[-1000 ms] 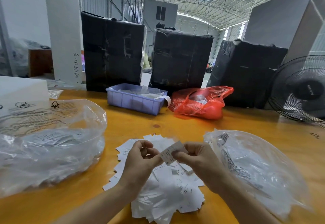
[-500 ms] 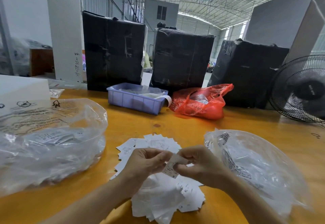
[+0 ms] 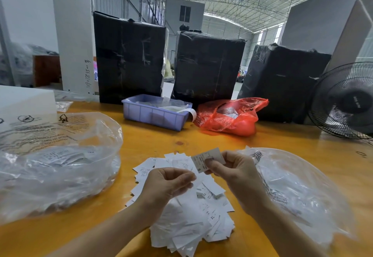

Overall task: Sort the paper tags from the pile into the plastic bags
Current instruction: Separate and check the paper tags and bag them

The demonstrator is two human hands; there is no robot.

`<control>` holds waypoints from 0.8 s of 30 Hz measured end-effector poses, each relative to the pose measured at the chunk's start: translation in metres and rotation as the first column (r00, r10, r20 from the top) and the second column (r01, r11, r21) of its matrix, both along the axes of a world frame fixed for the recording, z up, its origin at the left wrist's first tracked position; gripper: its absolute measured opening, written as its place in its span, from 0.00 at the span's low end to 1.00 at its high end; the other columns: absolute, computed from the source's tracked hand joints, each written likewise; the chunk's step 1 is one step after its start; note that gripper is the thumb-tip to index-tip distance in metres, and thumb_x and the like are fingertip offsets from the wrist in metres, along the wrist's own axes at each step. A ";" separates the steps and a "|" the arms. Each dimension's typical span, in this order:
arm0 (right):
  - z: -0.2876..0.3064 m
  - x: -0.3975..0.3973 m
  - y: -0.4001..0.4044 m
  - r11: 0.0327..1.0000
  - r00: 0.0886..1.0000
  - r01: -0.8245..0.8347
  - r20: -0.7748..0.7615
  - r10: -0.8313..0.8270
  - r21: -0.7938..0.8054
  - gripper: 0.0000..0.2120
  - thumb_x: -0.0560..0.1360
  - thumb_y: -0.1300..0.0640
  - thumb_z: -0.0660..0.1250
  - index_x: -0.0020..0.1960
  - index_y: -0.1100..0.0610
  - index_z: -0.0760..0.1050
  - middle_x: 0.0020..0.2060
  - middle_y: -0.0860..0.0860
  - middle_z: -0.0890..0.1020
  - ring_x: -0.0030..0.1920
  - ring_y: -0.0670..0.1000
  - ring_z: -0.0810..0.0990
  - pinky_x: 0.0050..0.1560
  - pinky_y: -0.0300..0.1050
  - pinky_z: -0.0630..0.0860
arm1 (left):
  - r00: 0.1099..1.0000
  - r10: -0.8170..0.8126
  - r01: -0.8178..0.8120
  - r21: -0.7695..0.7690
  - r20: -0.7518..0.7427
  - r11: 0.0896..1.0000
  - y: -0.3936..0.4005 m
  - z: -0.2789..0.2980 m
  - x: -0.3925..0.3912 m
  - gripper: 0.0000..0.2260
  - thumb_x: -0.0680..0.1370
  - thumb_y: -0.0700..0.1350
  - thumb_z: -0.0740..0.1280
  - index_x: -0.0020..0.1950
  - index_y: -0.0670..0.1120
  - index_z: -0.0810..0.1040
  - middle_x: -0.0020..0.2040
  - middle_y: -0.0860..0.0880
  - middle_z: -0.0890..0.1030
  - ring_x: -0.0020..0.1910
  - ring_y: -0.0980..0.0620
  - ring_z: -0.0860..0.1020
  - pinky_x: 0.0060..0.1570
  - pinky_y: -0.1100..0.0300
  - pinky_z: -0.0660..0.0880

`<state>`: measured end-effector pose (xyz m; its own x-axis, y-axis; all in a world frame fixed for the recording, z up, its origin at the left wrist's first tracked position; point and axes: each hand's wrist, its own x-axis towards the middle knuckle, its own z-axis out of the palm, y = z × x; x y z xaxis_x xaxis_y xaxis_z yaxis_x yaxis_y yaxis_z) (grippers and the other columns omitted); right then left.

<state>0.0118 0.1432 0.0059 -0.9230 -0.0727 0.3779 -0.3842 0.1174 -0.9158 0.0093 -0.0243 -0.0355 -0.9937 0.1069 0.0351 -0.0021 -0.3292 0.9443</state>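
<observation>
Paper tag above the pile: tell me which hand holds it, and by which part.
The right hand pinches the paper tag by its lower right part, thumb on its printed face. The left hand, its fingers curled, holds nothing visible.

Ahead of you on the yellow tabletop [image 3: 282, 141] sits a lavender plastic bin [image 3: 155, 113], and just to its right a crumpled red plastic bag [image 3: 232, 118]. Behind them stand three black-wrapped bundles [image 3: 129, 57], upright in a row. You have a black fan [image 3: 343, 101] at the far right edge and a white box [image 3: 26, 101] at the far left.
</observation>
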 end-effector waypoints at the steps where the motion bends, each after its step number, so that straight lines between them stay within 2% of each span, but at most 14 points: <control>1: -0.001 0.001 -0.001 1.000 1.000 0.005 -0.001 -0.005 0.005 0.03 0.71 0.66 0.71 0.41 0.59 0.81 0.34 0.52 0.85 0.35 0.47 0.83 0.37 0.33 0.75 | 1.000 -0.005 0.005 0.001 0.000 1.000 0.000 0.000 0.000 0.08 0.59 0.43 0.74 0.36 0.41 0.85 0.38 0.42 0.84 0.36 0.50 0.82 0.40 0.62 0.80; 11: -0.009 0.001 -0.003 0.996 1.000 0.009 0.022 -0.011 0.088 0.00 0.72 0.65 0.71 0.42 0.61 0.80 0.34 0.53 0.85 0.35 0.46 0.83 0.38 0.34 0.76 | 0.999 -0.024 0.023 0.054 0.030 0.998 0.000 -0.001 -0.002 0.11 0.57 0.42 0.75 0.36 0.39 0.85 0.38 0.39 0.84 0.35 0.50 0.82 0.38 0.61 0.80; 13: -0.009 0.001 -0.004 0.997 0.999 0.036 -0.003 -0.036 0.072 0.01 0.72 0.64 0.71 0.42 0.61 0.81 0.33 0.52 0.84 0.33 0.44 0.82 0.35 0.32 0.74 | 0.999 -0.033 0.031 0.058 0.029 0.998 0.000 -0.001 -0.002 0.11 0.58 0.41 0.75 0.37 0.38 0.85 0.38 0.39 0.84 0.35 0.50 0.82 0.38 0.61 0.79; 17: -0.005 -0.001 -0.003 0.996 0.996 0.082 -0.044 -0.083 -0.025 0.00 0.72 0.64 0.71 0.43 0.61 0.80 0.35 0.54 0.85 0.35 0.50 0.83 0.37 0.35 0.77 | 0.998 -0.051 0.050 0.062 0.024 0.997 0.000 -0.002 -0.002 0.09 0.60 0.40 0.74 0.37 0.37 0.85 0.39 0.38 0.84 0.36 0.49 0.82 0.38 0.62 0.79; 20: -0.007 0.001 -0.005 0.996 0.994 0.076 -0.076 -0.073 0.043 0.01 0.72 0.64 0.71 0.42 0.62 0.80 0.34 0.54 0.85 0.34 0.47 0.83 0.35 0.33 0.75 | 0.997 -0.073 0.072 0.062 0.019 0.995 0.001 -0.003 -0.002 0.08 0.62 0.40 0.73 0.38 0.37 0.85 0.39 0.39 0.84 0.36 0.49 0.83 0.39 0.62 0.79; 22: -0.008 0.002 -0.006 0.991 0.991 0.093 -0.104 -0.082 0.101 0.02 0.72 0.63 0.71 0.42 0.62 0.80 0.34 0.54 0.84 0.35 0.48 0.83 0.37 0.37 0.77 | 0.996 -0.085 0.084 0.062 0.014 0.995 0.001 -0.003 -0.001 0.08 0.63 0.40 0.73 0.38 0.37 0.85 0.39 0.39 0.84 0.36 0.49 0.83 0.39 0.62 0.79; 24: -0.009 0.003 -0.007 0.980 0.984 0.123 -0.146 -0.100 0.158 0.04 0.72 0.63 0.71 0.41 0.63 0.79 0.35 0.56 0.84 0.38 0.53 0.84 0.43 0.50 0.80 | 0.996 -0.091 0.090 0.068 0.012 0.994 0.002 -0.002 -0.001 0.08 0.63 0.40 0.73 0.38 0.37 0.85 0.39 0.38 0.84 0.36 0.49 0.83 0.38 0.62 0.79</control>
